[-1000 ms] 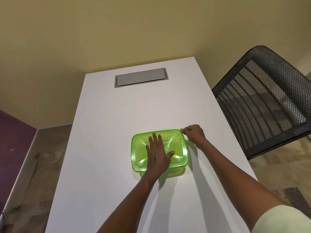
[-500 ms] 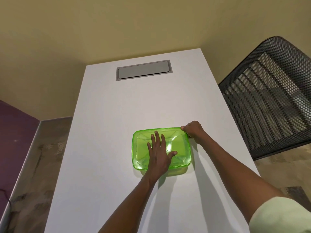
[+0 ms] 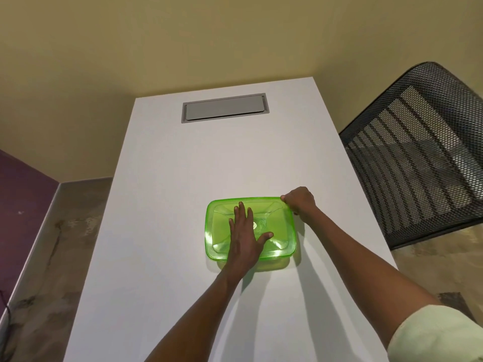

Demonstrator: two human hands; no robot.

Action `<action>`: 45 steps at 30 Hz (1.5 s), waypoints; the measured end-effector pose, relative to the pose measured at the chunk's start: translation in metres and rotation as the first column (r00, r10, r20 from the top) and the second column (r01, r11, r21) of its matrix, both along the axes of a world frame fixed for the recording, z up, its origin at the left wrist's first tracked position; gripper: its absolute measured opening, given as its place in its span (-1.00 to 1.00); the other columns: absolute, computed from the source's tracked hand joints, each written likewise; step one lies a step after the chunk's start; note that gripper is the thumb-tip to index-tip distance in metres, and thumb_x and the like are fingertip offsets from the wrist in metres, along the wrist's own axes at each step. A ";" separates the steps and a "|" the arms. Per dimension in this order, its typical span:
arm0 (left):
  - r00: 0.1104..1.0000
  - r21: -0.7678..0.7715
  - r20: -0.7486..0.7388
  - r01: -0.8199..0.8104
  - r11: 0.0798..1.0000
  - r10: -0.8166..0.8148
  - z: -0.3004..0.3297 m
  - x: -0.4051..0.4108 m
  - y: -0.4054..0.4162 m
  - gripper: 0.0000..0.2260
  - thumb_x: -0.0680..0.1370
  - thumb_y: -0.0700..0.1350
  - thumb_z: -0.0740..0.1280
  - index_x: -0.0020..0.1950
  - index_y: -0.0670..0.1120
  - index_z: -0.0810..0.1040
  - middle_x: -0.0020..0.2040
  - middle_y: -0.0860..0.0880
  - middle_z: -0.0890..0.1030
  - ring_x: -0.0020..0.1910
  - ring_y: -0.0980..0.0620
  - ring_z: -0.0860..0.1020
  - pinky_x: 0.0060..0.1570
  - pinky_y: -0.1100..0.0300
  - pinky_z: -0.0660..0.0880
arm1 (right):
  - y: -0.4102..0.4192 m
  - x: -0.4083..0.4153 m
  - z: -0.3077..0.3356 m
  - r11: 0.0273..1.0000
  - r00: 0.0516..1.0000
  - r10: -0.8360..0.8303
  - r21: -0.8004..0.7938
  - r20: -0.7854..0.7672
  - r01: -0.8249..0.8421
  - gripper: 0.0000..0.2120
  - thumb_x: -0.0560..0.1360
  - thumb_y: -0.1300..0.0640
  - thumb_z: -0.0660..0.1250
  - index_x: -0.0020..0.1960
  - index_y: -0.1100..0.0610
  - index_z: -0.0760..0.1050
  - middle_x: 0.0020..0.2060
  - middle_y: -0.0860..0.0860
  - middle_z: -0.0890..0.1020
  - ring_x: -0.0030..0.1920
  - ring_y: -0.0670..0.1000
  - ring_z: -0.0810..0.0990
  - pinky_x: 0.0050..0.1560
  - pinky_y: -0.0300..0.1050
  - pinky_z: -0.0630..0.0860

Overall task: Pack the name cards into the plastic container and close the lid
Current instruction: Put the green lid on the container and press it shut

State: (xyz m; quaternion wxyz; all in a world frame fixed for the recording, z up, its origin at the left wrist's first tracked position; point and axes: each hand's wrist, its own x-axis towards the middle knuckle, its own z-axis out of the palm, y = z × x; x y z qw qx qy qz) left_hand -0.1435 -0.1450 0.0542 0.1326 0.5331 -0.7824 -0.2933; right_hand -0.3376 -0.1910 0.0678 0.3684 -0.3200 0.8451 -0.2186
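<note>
A translucent green plastic container [image 3: 274, 263] sits near the middle of the white table [image 3: 170, 205], with its green lid [image 3: 219, 231] lying on top. My left hand [image 3: 245, 236] lies flat on the lid's middle with straight fingers, pressing down. My right hand [image 3: 299, 201] has its fingers curled round the lid's far right corner, gripping the rim. No name cards are visible; the container's inside is hidden by the lid and my hand.
A grey cable hatch [image 3: 224, 107] is set into the table near its far edge. A black mesh chair [image 3: 418, 158] stands close to the table's right side. A yellow wall lies behind, with floor down to the left.
My right hand slid from beside the far right corner onto the lid's rim. The left hand stays pressed on the lid. The view shifted slightly.
</note>
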 end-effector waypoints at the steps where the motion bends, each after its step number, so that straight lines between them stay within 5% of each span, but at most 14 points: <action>1: 0.998 -0.010 -0.056 -0.038 0.999 0.037 0.001 0.002 0.001 -0.29 0.52 0.11 0.33 0.52 -0.20 0.15 0.57 -0.14 -0.01 0.54 -0.01 -0.14 0.51 0.03 -0.16 | 0.001 0.003 0.002 1.000 0.999 0.019 -0.004 -0.026 -0.019 -0.74 0.41 0.03 0.40 -0.25 0.23 0.49 -0.35 0.12 0.54 -0.26 0.13 0.55 -0.25 -0.12 0.45; 6: 0.932 -0.113 -0.213 -0.321 0.940 0.292 0.003 0.022 -0.013 -0.54 0.56 -0.11 0.33 0.40 -0.27 0.38 0.46 -0.21 0.34 0.48 -0.15 0.26 0.43 0.12 0.19 | -0.004 0.027 0.013 0.961 0.954 0.188 -0.155 -0.234 -0.227 -0.64 0.51 0.04 0.28 -0.39 0.20 0.41 -0.31 0.22 0.62 -0.18 0.21 0.59 -0.18 -0.07 0.40; 10: 0.858 -0.099 -0.241 -0.487 0.868 0.454 0.011 0.037 -0.039 -0.66 0.58 -0.21 0.29 0.34 -0.28 0.44 0.37 -0.24 0.42 0.40 -0.20 0.35 0.40 0.03 0.26 | -0.019 0.055 0.023 0.895 0.917 0.328 -0.236 -0.227 -0.379 -0.70 0.51 0.07 0.30 -0.21 0.29 0.60 -0.19 0.17 0.66 -0.09 0.15 0.59 -0.11 -0.08 0.46; 13: 0.759 0.050 -0.238 -0.613 0.788 0.606 0.016 0.045 -0.056 -0.66 0.60 -0.17 0.25 0.35 -0.25 0.44 0.33 -0.23 0.46 0.37 -0.20 0.36 0.36 0.05 0.24 | -0.033 0.077 0.028 0.839 0.868 0.443 -0.238 -0.222 -0.489 -0.74 0.52 0.06 0.32 -0.07 0.25 0.64 -0.05 0.17 0.65 0.00 0.14 0.57 0.00 -0.04 0.47; 16: 0.646 0.253 -0.163 -0.703 0.664 0.746 0.010 0.050 -0.071 -0.66 0.59 -0.04 0.22 0.24 -0.22 0.54 0.23 -0.21 0.56 0.26 -0.21 0.46 0.29 -0.01 0.37 | -0.051 0.097 0.027 0.794 0.810 0.561 -0.167 -0.169 -0.585 -0.71 0.52 0.04 0.31 -0.13 0.28 0.61 -0.08 0.19 0.66 -0.04 0.16 0.58 -0.07 -0.05 0.46; 19: 0.593 0.414 -0.165 -0.684 0.601 0.788 0.008 0.053 -0.077 -0.74 0.55 -0.01 0.26 -0.16 -0.16 0.62 -0.17 -0.09 0.64 -0.12 -0.16 0.54 -0.09 0.10 0.46 | -0.069 0.114 0.022 0.767 0.773 0.629 -0.097 -0.079 -0.634 -0.64 0.52 0.00 0.31 -0.18 0.32 0.58 -0.14 0.20 0.66 -0.09 0.17 0.58 -0.10 -0.02 0.47; 22: 0.447 0.618 -0.210 -0.629 0.472 0.870 0.014 0.056 -0.082 -0.79 0.43 -0.03 0.36 -0.39 -0.04 0.47 -0.36 -0.01 0.43 -0.32 -0.03 0.37 -0.26 0.13 0.33 | -0.078 0.127 0.012 0.770 0.771 0.636 -0.040 -0.024 -0.637 -0.59 0.50 -0.02 0.33 -0.35 0.28 0.48 -0.40 0.13 0.54 -0.26 0.15 0.47 -0.24 -0.07 0.38; 27: 0.273 0.829 -0.178 -0.475 0.294 0.945 0.022 0.066 -0.087 -0.89 0.32 -0.15 0.49 -0.27 -0.14 0.60 -0.26 -0.06 0.60 -0.29 -0.03 0.55 -0.16 0.07 0.56 | -0.091 0.139 -0.001 0.833 0.835 0.550 0.063 0.008 -0.550 -0.58 0.35 -0.10 0.42 -0.42 0.14 0.31 -0.45 0.02 0.37 -0.26 0.10 0.38 -0.21 0.00 0.36; 31: 0.221 0.865 -0.139 -0.447 0.227 0.965 0.024 0.067 -0.088 -0.85 0.33 -0.20 0.51 -0.17 -0.20 0.63 -0.18 -0.12 0.67 -0.25 -0.08 0.64 -0.08 -0.01 0.62 | -0.095 0.143 -0.002 0.871 0.876 0.482 0.108 0.003 -0.480 -0.51 0.33 -0.08 0.46 -0.43 0.09 0.18 -0.48 -0.02 0.30 -0.25 0.09 0.35 -0.16 -0.04 0.27; 38: 0.177 0.845 -0.145 -0.490 0.215 0.973 0.030 0.062 -0.084 -0.91 0.35 -0.22 0.51 -0.25 -0.17 0.62 -0.25 -0.09 0.66 -0.36 -0.02 0.61 -0.30 0.18 0.58 | -0.092 0.145 -0.003 0.891 0.898 0.439 0.141 -0.032 -0.431 -0.56 0.34 -0.10 0.45 -0.36 0.10 0.23 -0.39 -0.03 0.39 -0.15 0.10 0.47 -0.06 -0.03 0.30; 45: 0.158 0.842 -0.154 -0.496 0.213 0.975 0.034 0.062 -0.083 -0.91 0.35 -0.25 0.51 -0.26 -0.16 0.61 -0.27 -0.09 0.64 -0.33 -0.04 0.61 -0.29 0.18 0.58 | -0.094 0.145 0.000 0.905 0.917 0.400 0.156 0.001 -0.395 -0.62 0.34 -0.06 0.47 -0.26 0.14 0.32 -0.31 -0.02 0.46 -0.11 0.10 0.47 -0.02 -0.02 0.28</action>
